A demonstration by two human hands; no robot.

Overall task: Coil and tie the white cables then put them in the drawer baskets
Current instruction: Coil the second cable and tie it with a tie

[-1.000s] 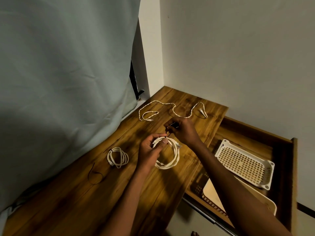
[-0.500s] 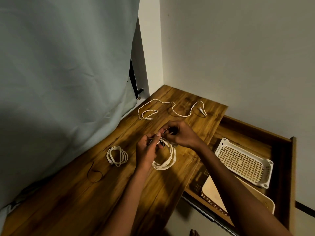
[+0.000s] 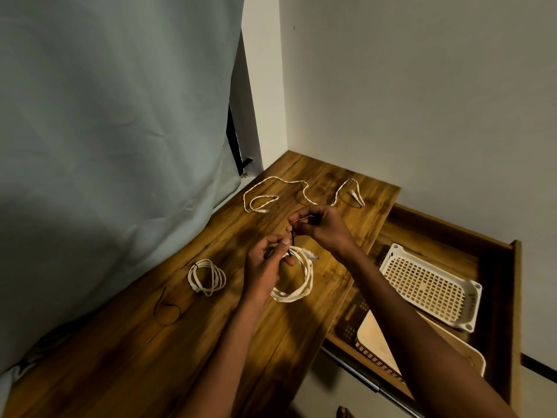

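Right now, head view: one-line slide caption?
Left hand holds coiled cable while right hand pulls black tie; tied coil and loose cable lie on desk.

Over the wooden tabletop (image 3: 211, 342), the left hand (image 3: 265, 267) grips a coiled white braided cable (image 3: 297, 289); the right hand (image 3: 322, 226) pinches a thin black tie (image 3: 293, 238).

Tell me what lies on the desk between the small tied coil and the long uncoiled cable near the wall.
Nothing: in the head view, only bare wood of the desk separates the tied coil from the uncoiled cable.
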